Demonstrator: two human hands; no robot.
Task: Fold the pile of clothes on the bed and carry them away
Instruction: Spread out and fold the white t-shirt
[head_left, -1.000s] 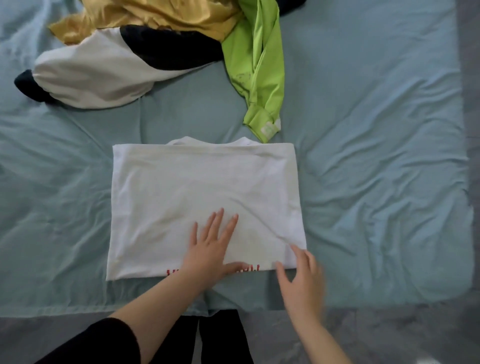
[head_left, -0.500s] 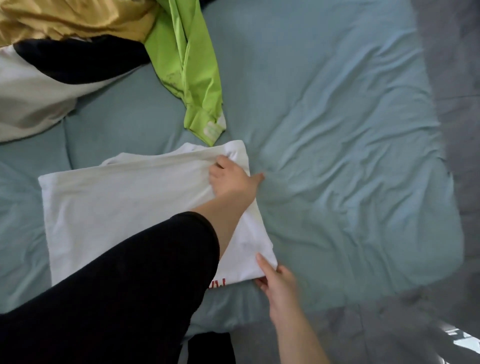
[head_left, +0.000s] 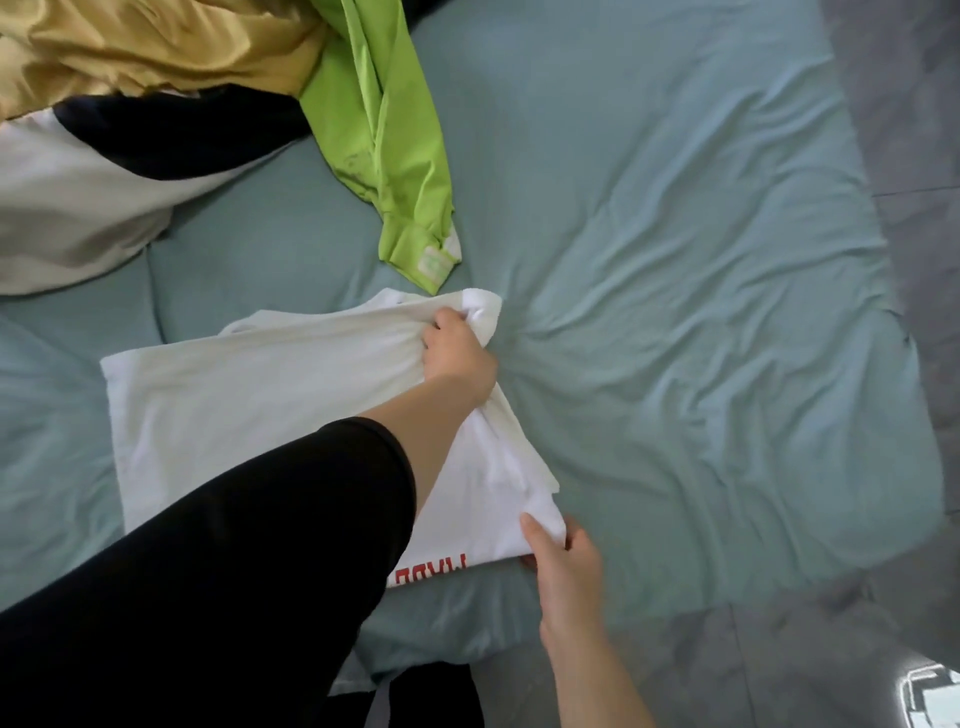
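A white T-shirt (head_left: 270, 395) with red lettering lies partly folded on the teal bed sheet (head_left: 675, 312). My left hand (head_left: 457, 353) reaches across it and grips its far right corner, bunching the cloth. My right hand (head_left: 563, 566) pinches the near right corner, thumb on top. My black sleeve hides the shirt's near middle. Behind, at the top left, lies the pile: a lime green garment (head_left: 395, 156), a gold one (head_left: 156, 47) and a white and black one (head_left: 93, 192).
The bed's right edge and near edge border a grey floor (head_left: 909, 156). The right half of the sheet is wrinkled and bare of clothes. My dark trouser legs (head_left: 431, 696) stand at the near edge.
My left hand left the shirt's near middle, crossed to the far right corner and gripped it. My right hand took the near right corner. The right edge has begun to lift.
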